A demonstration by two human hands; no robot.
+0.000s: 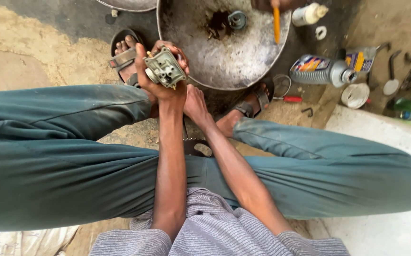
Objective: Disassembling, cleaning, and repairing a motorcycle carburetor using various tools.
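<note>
Probably the greasy carburetor body [165, 70], pinched in the left hand [160, 78] at upper centre, could slip onto the sandy ground while the right hand [195, 105], its fingers hidden, hangs below.

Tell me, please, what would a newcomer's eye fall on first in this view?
First, the small grey metal engine part gripped in the left hand at upper centre, with the right hand just beneath it. Behind them sits a wide, grimy metal basin on the ground. To its right lies a grey plastic bottle on its side, among scattered tools.
</note>
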